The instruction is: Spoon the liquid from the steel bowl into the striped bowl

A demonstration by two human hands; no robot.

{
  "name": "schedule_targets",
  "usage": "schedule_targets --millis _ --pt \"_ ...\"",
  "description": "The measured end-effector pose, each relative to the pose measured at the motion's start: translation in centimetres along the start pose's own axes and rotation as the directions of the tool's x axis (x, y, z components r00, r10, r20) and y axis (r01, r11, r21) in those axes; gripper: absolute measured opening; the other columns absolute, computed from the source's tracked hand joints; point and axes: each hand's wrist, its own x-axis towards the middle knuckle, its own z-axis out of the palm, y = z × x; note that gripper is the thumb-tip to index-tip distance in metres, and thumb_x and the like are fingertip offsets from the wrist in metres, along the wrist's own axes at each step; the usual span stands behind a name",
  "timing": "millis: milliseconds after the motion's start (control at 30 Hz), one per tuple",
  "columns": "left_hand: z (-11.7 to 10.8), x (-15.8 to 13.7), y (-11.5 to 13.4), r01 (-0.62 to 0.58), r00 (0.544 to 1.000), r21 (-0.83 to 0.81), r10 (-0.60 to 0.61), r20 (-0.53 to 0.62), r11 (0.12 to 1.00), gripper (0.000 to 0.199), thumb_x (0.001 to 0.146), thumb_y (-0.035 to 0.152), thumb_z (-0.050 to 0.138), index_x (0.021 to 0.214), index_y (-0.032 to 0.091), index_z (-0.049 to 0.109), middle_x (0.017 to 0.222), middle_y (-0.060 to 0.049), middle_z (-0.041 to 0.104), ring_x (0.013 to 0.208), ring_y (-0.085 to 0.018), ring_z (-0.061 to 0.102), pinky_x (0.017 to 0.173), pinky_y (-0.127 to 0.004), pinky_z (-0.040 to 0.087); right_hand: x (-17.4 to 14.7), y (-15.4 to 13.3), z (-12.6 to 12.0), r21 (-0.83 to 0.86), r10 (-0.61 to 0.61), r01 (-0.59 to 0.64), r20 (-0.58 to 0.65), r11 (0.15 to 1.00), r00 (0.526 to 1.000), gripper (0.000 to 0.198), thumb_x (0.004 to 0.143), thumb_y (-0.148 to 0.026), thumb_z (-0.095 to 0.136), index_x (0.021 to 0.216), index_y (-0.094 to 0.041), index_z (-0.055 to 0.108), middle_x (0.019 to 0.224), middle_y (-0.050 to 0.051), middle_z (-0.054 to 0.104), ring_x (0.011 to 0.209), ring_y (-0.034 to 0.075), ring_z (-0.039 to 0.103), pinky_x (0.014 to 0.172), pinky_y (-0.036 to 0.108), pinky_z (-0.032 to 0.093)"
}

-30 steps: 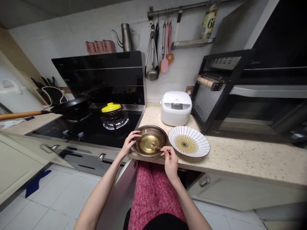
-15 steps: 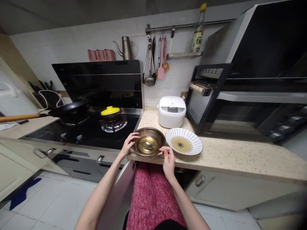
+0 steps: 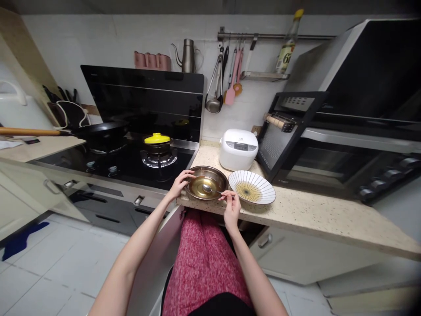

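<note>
A metal bowl point(image 3: 217, 176) with yellowish liquid in its bottom stands at the counter's front edge. My left hand point(image 3: 179, 182) grips the bowl's left rim, its thumb hidden from sight. Between the closed fingertips of my right hand point(image 3: 231, 205) is the handle of a metal spoon point(image 3: 208, 188). The spoon's head is inside the bowl, at or just over the liquid; I cannot tell which. Right beside the bowl lies a white plate point(image 3: 265, 189) with dark radiating lines and a yellowish-brown middle.
Behind the bowl sits a white rice cooker point(image 3: 239, 150). To the left, the black stove point(image 3: 131, 169) carries a yellow-lidded pot point(image 3: 157, 139) and a wok point(image 3: 98, 131) whose wooden handle points left. Ovens point(image 3: 342, 166) stand at the right. A cupboard door point(image 3: 158, 250) hangs open by my legs.
The view has shifted and tilted a little. Both hands keep their hold on the bowl and the spoon, with the spoon's head still in nearly the same spot inside the bowl.
</note>
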Motion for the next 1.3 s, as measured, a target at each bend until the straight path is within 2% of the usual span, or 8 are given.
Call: schedule_targets --millis 633,933,1300 --pt "-0.1 0.0 0.0 0.001 1.0 0.0 -0.001 -0.009 1.0 0.041 0.077 0.016 0.05 0.105 0.018 0.079 0.132 -0.011 0.065 0.128 -0.031 0.057 0.117 -0.051 0.041 0.2 0.3 -0.1 0.02 -0.034 0.034 -0.009 0.999 0.999 0.038 0.101 -0.055 0.052 0.088 -0.021 0.061 0.083 0.001 0.065 0.068 0.015 0.063 0.07 0.031 0.052" --pt "-0.5 0.0 0.1 0.011 1.0 0.011 -0.011 -0.011 1.0 0.035 0.085 0.023 0.052 0.106 0.018 0.079 0.132 -0.011 0.065 0.129 -0.031 0.057 0.119 -0.051 0.039 -0.1 -0.2 -0.2 0.052 -0.043 0.046 -0.053 0.998 0.998 0.035 0.101 -0.053 0.053 0.088 -0.022 0.06 0.083 0.001 0.066 0.066 0.015 0.065 0.069 0.031 0.052" --pt "-0.4 0.0 0.5 0.027 1.0 0.013 -0.027 0.0 1.0 0.037 0.082 0.02 0.052 0.108 0.019 0.079 0.134 -0.011 0.065 0.13 -0.031 0.056 0.119 -0.051 0.039 0.1 -1.2 -0.2 0.068 -0.036 0.041 -0.074 0.997 0.997 0.032 0.102 -0.05 0.053 0.088 -0.021 0.061 0.085 0.001 0.066 0.066 0.015 0.064 0.068 0.03 0.052"
